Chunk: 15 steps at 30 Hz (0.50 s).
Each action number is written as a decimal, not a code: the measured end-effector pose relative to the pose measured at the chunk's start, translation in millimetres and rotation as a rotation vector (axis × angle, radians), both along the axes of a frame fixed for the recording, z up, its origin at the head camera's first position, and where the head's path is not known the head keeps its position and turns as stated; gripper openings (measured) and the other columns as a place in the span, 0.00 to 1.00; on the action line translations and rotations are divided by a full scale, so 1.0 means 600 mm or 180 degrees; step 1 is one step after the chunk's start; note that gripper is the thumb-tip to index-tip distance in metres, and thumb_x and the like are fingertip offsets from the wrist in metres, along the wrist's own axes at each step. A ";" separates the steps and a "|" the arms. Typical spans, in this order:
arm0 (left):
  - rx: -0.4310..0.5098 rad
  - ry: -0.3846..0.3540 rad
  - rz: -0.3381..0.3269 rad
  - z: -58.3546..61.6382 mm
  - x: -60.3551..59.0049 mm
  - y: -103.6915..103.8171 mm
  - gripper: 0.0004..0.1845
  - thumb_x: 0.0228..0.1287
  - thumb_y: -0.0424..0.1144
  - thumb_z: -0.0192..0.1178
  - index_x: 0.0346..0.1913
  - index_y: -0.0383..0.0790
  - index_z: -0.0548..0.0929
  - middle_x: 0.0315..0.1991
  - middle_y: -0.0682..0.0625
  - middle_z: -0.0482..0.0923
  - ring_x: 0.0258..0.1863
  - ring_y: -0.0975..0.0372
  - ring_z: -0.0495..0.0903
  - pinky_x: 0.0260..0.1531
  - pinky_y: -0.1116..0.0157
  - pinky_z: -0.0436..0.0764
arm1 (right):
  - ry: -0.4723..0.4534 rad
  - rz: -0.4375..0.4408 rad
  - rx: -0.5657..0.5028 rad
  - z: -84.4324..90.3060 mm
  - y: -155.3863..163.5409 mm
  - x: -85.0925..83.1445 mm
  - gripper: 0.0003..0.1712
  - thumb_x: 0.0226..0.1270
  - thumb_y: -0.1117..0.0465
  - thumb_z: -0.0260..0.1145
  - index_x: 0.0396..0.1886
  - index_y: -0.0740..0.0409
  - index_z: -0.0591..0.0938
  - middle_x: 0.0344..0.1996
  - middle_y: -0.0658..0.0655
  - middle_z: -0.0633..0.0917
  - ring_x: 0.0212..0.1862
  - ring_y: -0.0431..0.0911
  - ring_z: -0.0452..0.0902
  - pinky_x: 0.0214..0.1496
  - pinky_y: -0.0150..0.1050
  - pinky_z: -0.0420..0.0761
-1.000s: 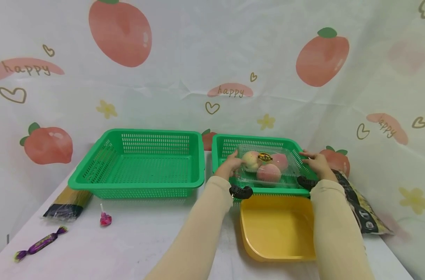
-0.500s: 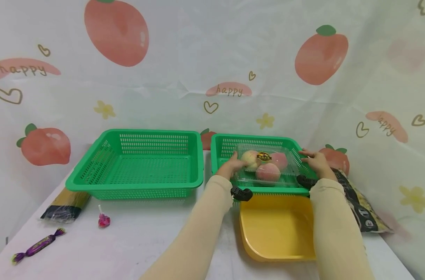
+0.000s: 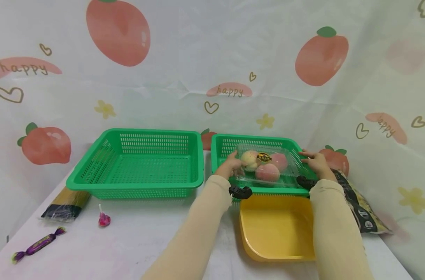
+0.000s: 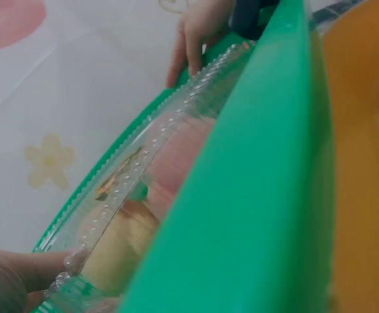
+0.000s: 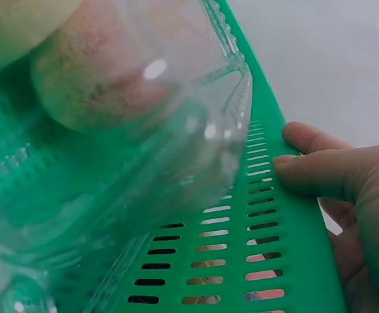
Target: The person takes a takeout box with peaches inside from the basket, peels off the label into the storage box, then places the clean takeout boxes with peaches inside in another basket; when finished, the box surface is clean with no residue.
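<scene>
A clear plastic box of peaches point(image 3: 266, 177) sits in the right green basket point(image 3: 268, 190), a dark oval label on its lid. At the box's left end my left hand point(image 3: 229, 166) holds its edge; the left wrist view shows a digit against the beaded corner of the box point(image 4: 147, 156). My right hand point(image 3: 319, 165) grips the basket's right rim, apart from the box. In the right wrist view, thumb and finger of that hand point(image 5: 352, 176) pinch the rim, with more fingers outside the slotted wall point(image 5: 261, 222).
Left of it stands another green basket point(image 3: 135, 186). A yellow bin point(image 3: 277, 233) is in front of the right basket, between my forearms. A dark-and-gold packet point(image 3: 63, 206), a lollipop point(image 3: 104, 219) and a purple-wrapped candy point(image 3: 39, 245) lie at left, a black bag point(image 3: 364, 214) at right.
My left fingers reached a little over the box's left end half a second ago and are now drawn back slightly to its edge. The right hand stays on the rim.
</scene>
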<state>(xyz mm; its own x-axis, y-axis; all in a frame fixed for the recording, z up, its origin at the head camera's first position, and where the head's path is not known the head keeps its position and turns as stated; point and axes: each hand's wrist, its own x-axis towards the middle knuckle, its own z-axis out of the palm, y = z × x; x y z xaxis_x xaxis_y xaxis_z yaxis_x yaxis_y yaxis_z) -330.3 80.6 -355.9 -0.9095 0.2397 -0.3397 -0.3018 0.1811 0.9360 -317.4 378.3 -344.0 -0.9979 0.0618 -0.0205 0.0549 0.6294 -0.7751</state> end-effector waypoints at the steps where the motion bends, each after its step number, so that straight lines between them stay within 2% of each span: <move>1: 0.0066 0.0027 0.0022 0.000 0.001 0.000 0.39 0.66 0.33 0.55 0.74 0.54 0.46 0.58 0.32 0.72 0.09 0.65 0.71 0.09 0.72 0.60 | 0.0000 0.0003 0.0001 0.000 0.000 0.000 0.26 0.72 0.69 0.47 0.68 0.69 0.60 0.72 0.65 0.47 0.72 0.66 0.36 0.68 0.64 0.52; 8: 0.0787 0.0064 0.0284 0.003 -0.002 -0.004 0.37 0.64 0.27 0.54 0.73 0.51 0.53 0.59 0.32 0.69 0.09 0.66 0.70 0.12 0.73 0.70 | -0.0036 -0.0018 -0.0027 0.001 0.000 0.000 0.26 0.72 0.68 0.47 0.68 0.68 0.59 0.73 0.64 0.46 0.72 0.66 0.35 0.68 0.63 0.52; 12: 0.0974 0.0093 0.0406 0.006 0.000 -0.010 0.37 0.64 0.27 0.53 0.73 0.50 0.53 0.55 0.32 0.75 0.08 0.66 0.71 0.15 0.72 0.75 | -0.0021 -0.0030 -0.0020 0.001 0.001 0.001 0.26 0.72 0.69 0.47 0.68 0.68 0.60 0.72 0.64 0.47 0.72 0.66 0.35 0.69 0.63 0.52; 15: 0.1017 0.0133 0.0467 0.010 0.007 -0.016 0.37 0.65 0.27 0.53 0.73 0.50 0.53 0.52 0.32 0.77 0.08 0.67 0.72 0.13 0.73 0.72 | -0.0002 -0.0021 -0.0022 -0.001 0.002 0.001 0.26 0.72 0.69 0.47 0.68 0.68 0.60 0.72 0.65 0.47 0.72 0.66 0.35 0.68 0.63 0.52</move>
<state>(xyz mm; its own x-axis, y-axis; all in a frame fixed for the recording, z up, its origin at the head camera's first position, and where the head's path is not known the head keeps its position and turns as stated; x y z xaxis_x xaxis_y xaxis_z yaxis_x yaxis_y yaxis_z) -326.3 71.2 -349.9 -0.9536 0.1935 -0.2305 -0.2632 -0.1653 0.9505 -316.8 379.7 -344.4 -0.9974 0.0682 -0.0216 0.0595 0.6236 -0.7795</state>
